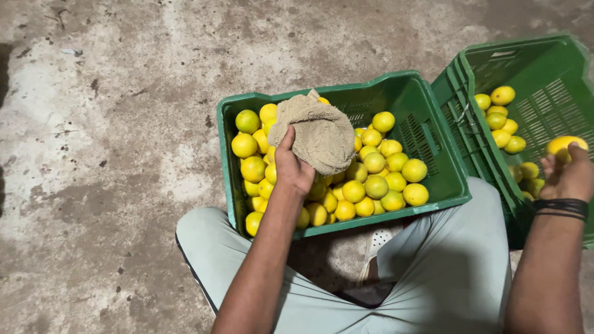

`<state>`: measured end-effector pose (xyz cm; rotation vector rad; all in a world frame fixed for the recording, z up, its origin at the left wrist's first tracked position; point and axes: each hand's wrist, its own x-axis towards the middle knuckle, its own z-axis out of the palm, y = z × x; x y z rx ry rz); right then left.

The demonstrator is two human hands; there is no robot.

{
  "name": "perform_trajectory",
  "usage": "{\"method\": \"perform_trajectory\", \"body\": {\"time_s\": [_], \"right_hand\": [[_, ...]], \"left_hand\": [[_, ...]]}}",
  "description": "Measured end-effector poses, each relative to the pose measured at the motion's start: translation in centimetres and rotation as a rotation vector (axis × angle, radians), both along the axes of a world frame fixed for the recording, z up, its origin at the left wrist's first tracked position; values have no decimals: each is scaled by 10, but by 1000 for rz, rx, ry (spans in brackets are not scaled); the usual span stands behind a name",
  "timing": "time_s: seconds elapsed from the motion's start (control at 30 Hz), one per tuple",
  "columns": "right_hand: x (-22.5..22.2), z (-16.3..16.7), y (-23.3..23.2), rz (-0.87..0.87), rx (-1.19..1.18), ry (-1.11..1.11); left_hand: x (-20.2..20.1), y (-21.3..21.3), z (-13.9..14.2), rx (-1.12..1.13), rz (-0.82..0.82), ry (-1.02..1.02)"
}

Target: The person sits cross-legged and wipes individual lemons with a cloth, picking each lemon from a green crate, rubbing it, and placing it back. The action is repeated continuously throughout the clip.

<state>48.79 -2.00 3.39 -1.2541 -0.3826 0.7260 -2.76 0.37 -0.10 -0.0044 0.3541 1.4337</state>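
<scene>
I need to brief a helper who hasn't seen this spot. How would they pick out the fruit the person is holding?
Find the right-hand green crate, the emptier of the two. Above its near edge is the right hand, banded at the wrist. The yellow fruit in its fingers is the only one held up, not lying among others.

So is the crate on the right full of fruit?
No, it is mostly empty. The right crate holds only a few fruit along one side, with bare green walls showing.

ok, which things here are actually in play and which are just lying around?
In play:
left hand gripping the tan cloth
right hand holding a yellow fruit
near crate of citrus fruit
right crate

Lying about:
scrap of litter on the concrete floor
</scene>
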Motion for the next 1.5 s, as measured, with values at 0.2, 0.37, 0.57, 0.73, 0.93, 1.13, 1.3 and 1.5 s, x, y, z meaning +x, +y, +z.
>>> {"method": "perform_trajectory", "body": {"time_s": [0.2, 0.37, 0.57, 0.73, 0.93, 1.13, 1.3, 1.5], "right_hand": [[-87, -3, -3, 246, 75, -796], [-202, 7, 21, 787, 14, -1266], [-288, -34, 45, 1280, 105, -1600], [-307, -53, 23, 1546, -120, -1824], [-297, -41, 31, 1477, -448, -1803], [-270, -39, 53, 1619, -205, -1576], [-266, -26, 56, 1485, -258, -1646], [-255, 46, 47, 1198, -157, -1057]], "left_hand": [[-1, -3, -1, -32, -16, 9], [-3, -3, -3, -13, 10, 20], [-4, 3, -10, -30, 18, 20], [2, 10, -18, -60, 36, 49], [1, 12, -26, -88, 28, 35], [3, 13, -29, -90, 39, 24], [5, 11, -27, -97, 46, -7], [8, 10, -15, -76, 11, -52]]}}
